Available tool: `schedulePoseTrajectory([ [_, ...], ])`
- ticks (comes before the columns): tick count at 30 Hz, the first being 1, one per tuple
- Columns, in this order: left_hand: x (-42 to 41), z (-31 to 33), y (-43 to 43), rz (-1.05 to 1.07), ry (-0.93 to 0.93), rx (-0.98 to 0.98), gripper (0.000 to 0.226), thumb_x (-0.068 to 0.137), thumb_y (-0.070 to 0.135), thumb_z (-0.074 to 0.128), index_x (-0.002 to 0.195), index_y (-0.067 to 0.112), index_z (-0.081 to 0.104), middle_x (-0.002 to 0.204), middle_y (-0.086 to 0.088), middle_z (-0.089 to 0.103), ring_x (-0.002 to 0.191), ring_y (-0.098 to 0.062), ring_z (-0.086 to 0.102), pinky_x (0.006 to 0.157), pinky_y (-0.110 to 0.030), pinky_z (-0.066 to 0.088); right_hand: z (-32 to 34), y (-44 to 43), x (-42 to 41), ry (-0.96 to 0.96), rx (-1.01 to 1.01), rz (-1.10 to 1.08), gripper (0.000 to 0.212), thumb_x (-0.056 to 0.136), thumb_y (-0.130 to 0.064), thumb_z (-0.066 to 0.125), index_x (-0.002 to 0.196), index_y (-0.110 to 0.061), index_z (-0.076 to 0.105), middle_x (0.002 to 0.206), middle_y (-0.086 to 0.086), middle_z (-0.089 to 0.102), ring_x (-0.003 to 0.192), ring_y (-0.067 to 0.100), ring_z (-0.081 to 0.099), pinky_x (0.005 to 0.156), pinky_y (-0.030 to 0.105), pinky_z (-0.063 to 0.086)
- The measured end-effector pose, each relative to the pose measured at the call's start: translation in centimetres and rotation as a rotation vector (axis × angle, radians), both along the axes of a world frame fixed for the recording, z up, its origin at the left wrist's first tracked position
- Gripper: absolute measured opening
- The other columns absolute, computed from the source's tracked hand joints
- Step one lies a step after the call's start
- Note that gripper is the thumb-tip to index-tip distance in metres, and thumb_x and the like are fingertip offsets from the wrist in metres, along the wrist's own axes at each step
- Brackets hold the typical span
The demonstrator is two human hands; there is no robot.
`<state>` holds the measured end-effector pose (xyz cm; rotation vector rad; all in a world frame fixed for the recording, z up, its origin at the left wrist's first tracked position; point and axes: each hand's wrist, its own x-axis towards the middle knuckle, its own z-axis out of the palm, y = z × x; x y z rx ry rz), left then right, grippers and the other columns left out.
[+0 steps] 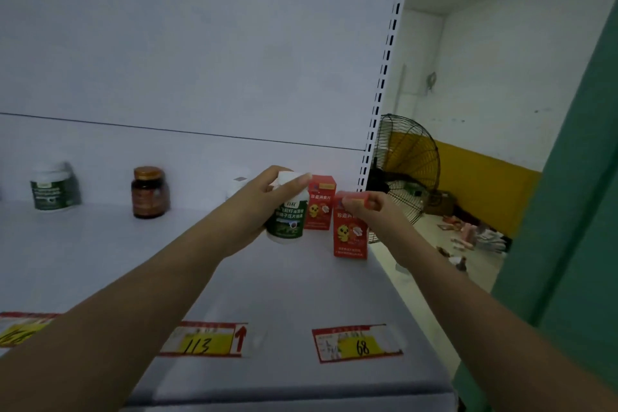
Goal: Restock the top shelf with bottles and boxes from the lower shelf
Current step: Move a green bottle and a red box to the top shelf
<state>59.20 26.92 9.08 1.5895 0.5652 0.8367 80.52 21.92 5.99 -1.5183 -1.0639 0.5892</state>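
Red box (350, 234): pinched at its top by right hand (368, 207); base on top shelf (284, 294), close to the right edge.
Green-labelled bottle (287, 217): upright, wrapped by curled fingers of left hand (254, 207); just left of the box grip.
Second red box (319, 204): behind, between both grips.
Placing well: probably nudge inward, label forward, release once flat.
Contents: all closed, unseen.

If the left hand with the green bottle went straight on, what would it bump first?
Probably the rear red box, standing just past the green bottle that the left hand holds. Depth is unclear, so it might pass beside it.
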Motion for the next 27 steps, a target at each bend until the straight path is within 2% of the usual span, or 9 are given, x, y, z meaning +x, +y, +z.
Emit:
schedulePoseTrajectory([
  [5, 0.0, -0.3, 2.7, -0.027, -0.007, -0.036, 0.036, 0.080, 0.040, 0.062, 0.110, 0.021, 0.058, 0.104, -0.003, 0.066, 0.094, -0.014, 0.065, 0.077, -0.026, 0.051, -0.3, 2.5, 2.6, -0.006, 0.014, 0.038, 0.047, 0.079, -0.029, 0.073, 0.119, -0.012, 0.055, 0.109, 0.003, 0.067, 0.090, 0.015, 0.067, 0.065, 0.022, 0.050],
  [10, 0.1, -1.0, 4.8, 0.001, 0.016, -0.083, 0.034, 0.087, 0.031, 0.060, 0.117, 0.016, 0.056, 0.117, -0.012, 0.062, 0.104, -0.018, 0.061, 0.081, -0.026, 0.050, 0.1, 4.4, 4.3, 0.004, 0.013, 0.059, 0.032, 0.081, -0.022, 0.071, 0.109, -0.014, 0.058, 0.098, 0.003, 0.068, 0.085, 0.016, 0.067, 0.067, 0.025, 0.052],
  [15, 0.3, -1.5, 5.8, 0.013, 0.051, -0.090, 0.037, 0.087, 0.028, 0.060, 0.120, 0.014, 0.055, 0.122, -0.015, 0.059, 0.105, -0.019, 0.061, 0.083, -0.026, 0.051, -0.6, 6.0, 4.9, 0.010, 0.041, 0.068, 0.043, 0.079, -0.017, 0.074, 0.119, -0.014, 0.059, 0.107, 0.004, 0.069, 0.093, 0.020, 0.068, 0.076, 0.032, 0.055],
  [18, 0.3, -1.5, 6.0, 0.020, 0.065, -0.087, 0.039, 0.088, 0.026, 0.060, 0.123, 0.011, 0.054, 0.123, -0.014, 0.058, 0.105, -0.019, 0.060, 0.082, -0.025, 0.051, -0.4, 6.5, 4.9, 0.026, 0.051, 0.086, 0.043, 0.082, -0.015, 0.071, 0.121, -0.013, 0.056, 0.106, 0.004, 0.067, 0.089, 0.017, 0.067, 0.066, 0.023, 0.054],
  [21, 0.2, -1.5, 6.2, 0.016, 0.062, -0.105, 0.041, 0.088, 0.025, 0.059, 0.126, 0.010, 0.052, 0.120, -0.012, 0.058, 0.106, -0.019, 0.059, 0.082, -0.025, 0.051, -0.4, 6.7, 4.8, 0.041, 0.064, 0.084, 0.040, 0.082, -0.015, 0.071, 0.119, -0.014, 0.056, 0.100, 0.002, 0.067, 0.083, 0.015, 0.067, 0.062, 0.021, 0.052],
  [23, 0.2, -1.7, 6.2, 0.018, 0.065, -0.116, 0.042, 0.088, 0.024, 0.059, 0.127, 0.009, 0.052, 0.115, -0.007, 0.059, 0.108, -0.020, 0.058, 0.087, -0.028, 0.049, -0.4, 6.9, 4.8, 0.055, 0.068, 0.077, 0.042, 0.081, -0.014, 0.071, 0.120, -0.014, 0.055, 0.102, 0.002, 0.065, 0.083, 0.015, 0.067, 0.062, 0.024, 0.052],
  [27, -0.1, -2.1, 6.2, 0.028, 0.080, -0.128, 0.043, 0.087, 0.025, 0.060, 0.127, 0.010, 0.052, 0.116, -0.006, 0.058, 0.114, -0.024, 0.056, 0.099, -0.036, 0.045, -0.5, 7.2, 5.1, 0.007, 0.081, -0.002, 0.063, 0.076, -0.013, 0.077, 0.129, -0.013, 0.044, 0.102, -0.003, 0.055, 0.098, 0.022, 0.060, 0.072, 0.032, 0.053],
])
